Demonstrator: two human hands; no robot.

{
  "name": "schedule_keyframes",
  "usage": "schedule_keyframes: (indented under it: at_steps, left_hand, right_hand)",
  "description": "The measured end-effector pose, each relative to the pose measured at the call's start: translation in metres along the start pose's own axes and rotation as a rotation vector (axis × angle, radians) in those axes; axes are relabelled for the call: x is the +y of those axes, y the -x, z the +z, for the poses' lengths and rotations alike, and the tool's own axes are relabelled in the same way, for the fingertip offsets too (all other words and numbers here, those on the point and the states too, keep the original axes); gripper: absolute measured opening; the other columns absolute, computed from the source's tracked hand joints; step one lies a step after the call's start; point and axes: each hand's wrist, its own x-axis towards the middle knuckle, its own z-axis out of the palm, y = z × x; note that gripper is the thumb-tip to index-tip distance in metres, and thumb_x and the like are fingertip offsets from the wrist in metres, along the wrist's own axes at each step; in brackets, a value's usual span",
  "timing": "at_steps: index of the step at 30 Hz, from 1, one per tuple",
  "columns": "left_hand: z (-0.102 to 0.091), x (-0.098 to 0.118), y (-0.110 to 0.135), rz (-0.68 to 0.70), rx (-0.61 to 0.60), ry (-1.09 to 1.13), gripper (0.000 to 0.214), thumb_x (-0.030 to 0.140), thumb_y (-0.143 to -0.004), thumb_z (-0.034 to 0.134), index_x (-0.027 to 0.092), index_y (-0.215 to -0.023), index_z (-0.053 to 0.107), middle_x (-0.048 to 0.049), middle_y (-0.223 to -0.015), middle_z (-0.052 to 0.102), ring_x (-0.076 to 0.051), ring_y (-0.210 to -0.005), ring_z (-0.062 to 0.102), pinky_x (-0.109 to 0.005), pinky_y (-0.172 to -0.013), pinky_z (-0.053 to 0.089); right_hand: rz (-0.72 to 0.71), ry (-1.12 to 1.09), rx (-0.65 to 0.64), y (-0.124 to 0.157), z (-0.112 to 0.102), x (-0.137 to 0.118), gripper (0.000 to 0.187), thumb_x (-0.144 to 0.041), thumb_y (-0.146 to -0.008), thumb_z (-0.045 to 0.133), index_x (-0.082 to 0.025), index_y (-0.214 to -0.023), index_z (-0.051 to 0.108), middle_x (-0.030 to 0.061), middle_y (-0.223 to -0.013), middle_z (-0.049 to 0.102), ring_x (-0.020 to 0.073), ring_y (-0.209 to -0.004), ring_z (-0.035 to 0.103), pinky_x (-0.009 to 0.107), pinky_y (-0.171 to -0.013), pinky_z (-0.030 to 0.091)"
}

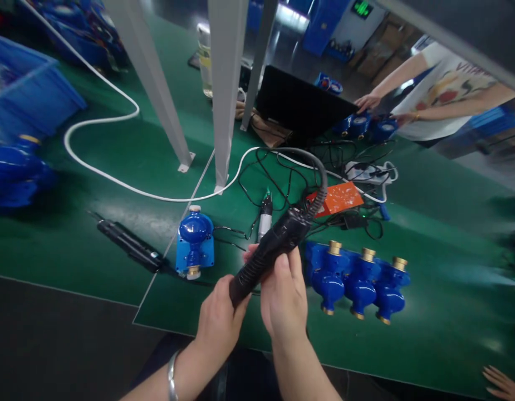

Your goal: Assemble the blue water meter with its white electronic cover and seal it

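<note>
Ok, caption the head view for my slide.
Left hand and right hand hold a black corded tool near three blue brass-ended water meters.

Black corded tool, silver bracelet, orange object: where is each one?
Black corded tool (269, 254), head view: middle of its body.
Silver bracelet (171, 376), head view: its outer band.
Orange object (342, 199), head view: its speckled face.

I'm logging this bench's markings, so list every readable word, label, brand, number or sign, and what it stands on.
"VITAM": on the white shirt at upper right; any further letters are unclear.
Green lit sign at the top: too blurred to read.
Bottle label: too small to read.
Held black tool: no legible text.
</note>
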Motion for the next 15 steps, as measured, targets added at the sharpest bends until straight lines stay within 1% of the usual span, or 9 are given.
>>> schedule_keyframes:
  at_steps: [2, 4, 8, 10, 12, 13, 15]
  left_hand:
    - [0.002, -0.008, 0.004, 0.069, 0.054, -0.054, 0.027, 0.03, -0.086, 0.043, 0.012, -0.106, 0.042, -0.0154, -0.085, 0.065, -0.03, -0.076, 0.065, -0.039, -0.063, 0.051]
    - [0.004, -0.014, 0.007, 0.155, 0.105, -0.099, 0.025, 0.027, -0.087, 0.04, 0.011, -0.107, 0.039, -0.0158, -0.084, 0.064, -0.028, -0.073, 0.065, -0.037, -0.06, 0.052]
    - [0.006, -0.021, 0.01, 0.312, 0.254, -0.195, 0.021, 0.028, -0.091, 0.035, 0.013, -0.106, 0.04, -0.0099, -0.076, 0.061, -0.023, -0.064, 0.063, -0.032, -0.054, 0.051]
    - [0.006, -0.023, 0.008, 0.355, 0.32, -0.23, 0.021, 0.029, -0.092, 0.034, 0.013, -0.102, 0.041, -0.0079, -0.071, 0.059, -0.021, -0.06, 0.06, -0.032, -0.052, 0.05]
    - [0.005, -0.024, 0.005, 0.371, 0.337, -0.234, 0.019, 0.028, -0.091, 0.036, 0.012, -0.098, 0.043, -0.0075, -0.069, 0.057, -0.021, -0.059, 0.058, -0.032, -0.052, 0.05]
    - [0.004, -0.024, 0.004, 0.378, 0.339, -0.224, 0.017, 0.027, -0.091, 0.038, 0.012, -0.096, 0.043, -0.0077, -0.07, 0.057, -0.02, -0.059, 0.057, -0.032, -0.053, 0.05]
    - [-0.001, -0.025, 0.001, 0.406, 0.337, -0.191, 0.014, 0.025, -0.089, 0.042, 0.012, -0.094, 0.043, -0.0077, -0.07, 0.058, -0.02, -0.061, 0.057, -0.034, -0.057, 0.051]
  right_hand:
    - [0.03, -0.063, -0.018, -0.005, 0.011, 0.008, 0.033, -0.047, -0.087, 0.052, -0.023, -0.109, 0.045, 0.004, -0.091, 0.062, 0.0162, -0.079, 0.06, 0.031, -0.072, 0.051]
    - [0.047, -0.101, -0.009, -0.009, 0.02, 0.013, 0.034, -0.049, -0.083, 0.055, -0.022, -0.101, 0.047, 0.0028, -0.083, 0.063, 0.0143, -0.071, 0.06, 0.027, -0.067, 0.05]
    - [0.103, -0.104, 0.025, -0.014, 0.029, 0.019, 0.041, -0.057, -0.076, 0.059, -0.019, -0.089, 0.052, 0.0018, -0.07, 0.06, 0.013, -0.06, 0.056, 0.023, -0.056, 0.047]
    - [0.103, -0.092, 0.008, -0.016, 0.03, 0.021, 0.039, -0.057, -0.077, 0.057, -0.019, -0.086, 0.054, 0.0026, -0.068, 0.06, 0.0135, -0.058, 0.055, 0.023, -0.054, 0.046]
    - [0.094, -0.089, -0.054, -0.018, 0.028, 0.022, 0.038, -0.058, -0.079, 0.054, -0.02, -0.088, 0.056, 0.0031, -0.069, 0.06, 0.0146, -0.059, 0.055, 0.024, -0.054, 0.046]
    - [0.099, -0.084, -0.11, -0.019, 0.026, 0.021, 0.04, -0.059, -0.078, 0.055, -0.022, -0.092, 0.056, 0.0031, -0.07, 0.06, 0.0152, -0.06, 0.055, 0.026, -0.055, 0.046]
    - [0.146, -0.044, -0.259, -0.021, 0.023, 0.019, 0.047, -0.058, -0.073, 0.063, -0.023, -0.103, 0.055, 0.003, -0.075, 0.058, 0.0162, -0.064, 0.054, 0.028, -0.059, 0.046]
